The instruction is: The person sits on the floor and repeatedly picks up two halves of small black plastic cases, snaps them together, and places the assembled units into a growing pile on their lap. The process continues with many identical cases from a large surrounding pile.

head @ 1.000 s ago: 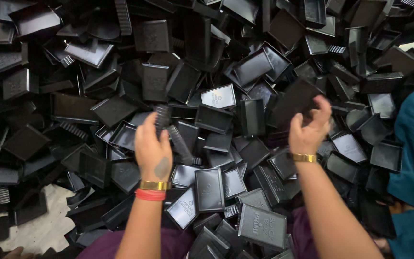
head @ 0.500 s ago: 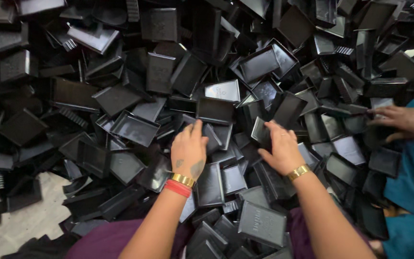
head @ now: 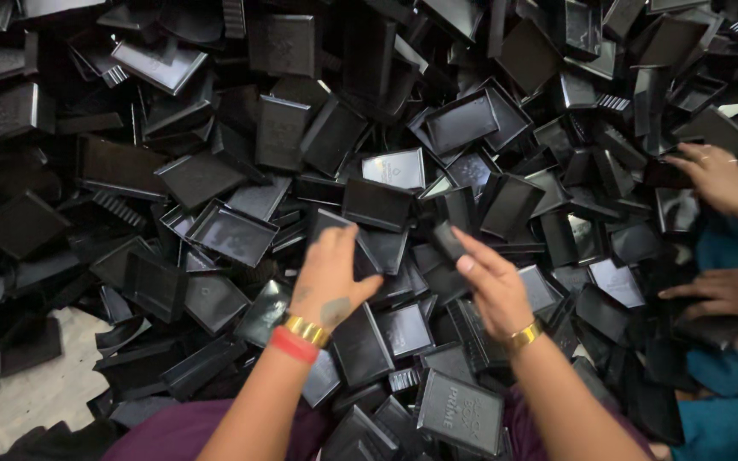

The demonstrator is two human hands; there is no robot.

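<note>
Over a heap of black plastic trays [head: 232, 232], both hands reach down. The left hand [head: 332, 277] lies on a tray [head: 379, 249], fingers close together and bent, thumb out to the side. The right hand [head: 493, 286] pinches a small black piece [head: 448, 240] at its fingertips, just above the heap. At the right edge, another person's hands [head: 715, 175] touch other trays.
</note>
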